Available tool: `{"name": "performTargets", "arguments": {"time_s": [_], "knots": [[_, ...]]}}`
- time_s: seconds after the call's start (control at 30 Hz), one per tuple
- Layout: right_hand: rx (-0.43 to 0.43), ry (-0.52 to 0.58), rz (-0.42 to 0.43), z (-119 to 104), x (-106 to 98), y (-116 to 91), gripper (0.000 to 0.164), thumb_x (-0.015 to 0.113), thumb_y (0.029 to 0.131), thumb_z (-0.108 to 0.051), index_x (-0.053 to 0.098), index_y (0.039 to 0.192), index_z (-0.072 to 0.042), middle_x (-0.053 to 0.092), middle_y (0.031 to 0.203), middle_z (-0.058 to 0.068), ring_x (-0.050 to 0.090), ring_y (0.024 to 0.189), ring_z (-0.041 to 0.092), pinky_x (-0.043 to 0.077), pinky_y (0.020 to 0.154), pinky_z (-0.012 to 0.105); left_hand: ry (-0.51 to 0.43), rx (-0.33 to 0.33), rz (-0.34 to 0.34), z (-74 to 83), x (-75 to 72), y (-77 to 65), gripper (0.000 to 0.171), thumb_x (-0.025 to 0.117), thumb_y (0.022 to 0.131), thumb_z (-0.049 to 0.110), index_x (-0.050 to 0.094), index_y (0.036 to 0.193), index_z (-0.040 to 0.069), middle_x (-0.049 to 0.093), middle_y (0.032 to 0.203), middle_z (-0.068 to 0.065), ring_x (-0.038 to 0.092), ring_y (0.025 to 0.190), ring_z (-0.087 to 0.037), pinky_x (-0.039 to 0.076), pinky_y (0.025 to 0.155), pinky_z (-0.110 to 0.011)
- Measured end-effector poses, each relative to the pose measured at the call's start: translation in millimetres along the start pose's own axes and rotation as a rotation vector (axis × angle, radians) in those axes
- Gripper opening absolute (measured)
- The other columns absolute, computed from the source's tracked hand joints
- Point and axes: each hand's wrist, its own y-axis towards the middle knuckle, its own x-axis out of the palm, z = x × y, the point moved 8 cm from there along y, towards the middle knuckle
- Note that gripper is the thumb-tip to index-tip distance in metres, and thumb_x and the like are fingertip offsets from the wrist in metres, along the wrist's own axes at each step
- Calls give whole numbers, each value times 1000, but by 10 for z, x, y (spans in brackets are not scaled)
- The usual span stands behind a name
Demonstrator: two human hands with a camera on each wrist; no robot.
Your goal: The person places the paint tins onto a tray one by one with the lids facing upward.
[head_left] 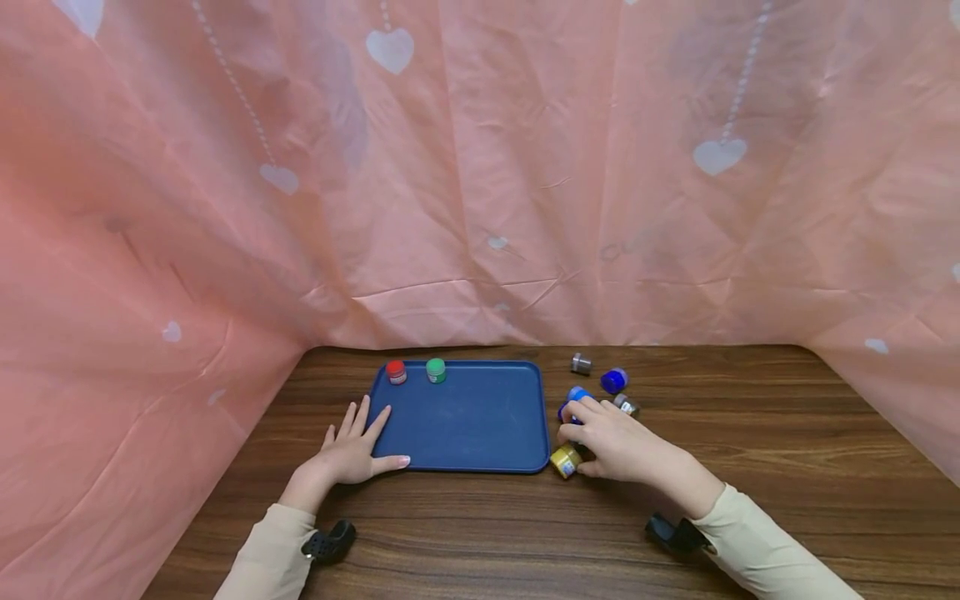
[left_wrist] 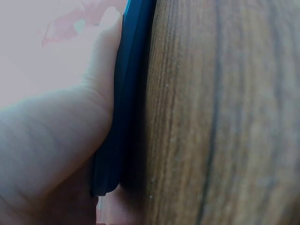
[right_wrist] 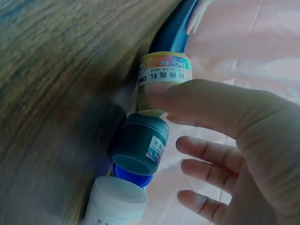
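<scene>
One red jar [head_left: 396,372] and one green jar [head_left: 436,372] are borne by one tray [head_left: 465,429], touched by the outspread left hand [head_left: 348,454]. One yellow jar [head_left: 563,463] beside it is touched by the half-curled right hand [head_left: 617,443]; gripping cannot be confirmed.

The tabletop [head_left: 465,533] is brown wood with dark, streaked grain running left to right. A shallow, rectangular blue tray [head_left: 480,421] lies on it, long sides parallel to the grain. A loose group of small jars is located right of the tray: a gray jar [head_left: 581,364] and a blue jar [head_left: 614,381] toward the back edge, and a clear jar [head_left: 626,406] in front of the latter. A yellow jar [head_left: 566,461] is positioned just beside the tray's near right corner; a green jar [right_wrist: 139,143] adjoins it.
</scene>
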Motion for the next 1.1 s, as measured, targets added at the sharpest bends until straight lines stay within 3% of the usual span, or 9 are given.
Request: {"name": "performTargets", "arguments": {"time_s": [0.17, 0.5, 0.77, 1.1], "knots": [[-19, 33, 29, 22, -31, -14, 37, 86, 67, -31, 63, 94, -20, 58, 103, -1, 54, 97, 18, 45, 76, 35, -2, 15, 20, -10, 27, 32, 111, 50, 75, 84, 16, 158, 17, -7, 164, -21, -8, 150, -44, 2, 111, -75], [-4, 110, 92, 64, -67, 54, 34, 83, 72, -26, 64, 99, -18, 62, 90, -10, 51, 87, 9, 42, 72, 27, 5, 2, -10, 33, -21, 3, 108, 53, 78, 79, 16, 158, 17, -6, 163, -23, -7, 150, -46, 3, 111, -74], [-15, 106, 124, 72, -108, 233, 32, 80, 74, -25, 65, 100, -14, 62, 91, -5, 52, 87, 12, 42, 71, 29, 18, -5, -5, 57, -49, -39, 103, 55, 81, 75, 18, 157, 16, -3, 163, -24, -3, 150, -46, 7, 111, -74], [-8, 159, 115, 66, -137, 503, 29, 76, 80, -27, 66, 103, -14, 64, 92, -4, 51, 86, 13, 41, 74, 30, -6, 9, 12, 5, 0, 19, 110, 52, 76, 82, 15, 158, 17, -7, 163, -22, -8, 150, -44, 1, 111, -74]]}}
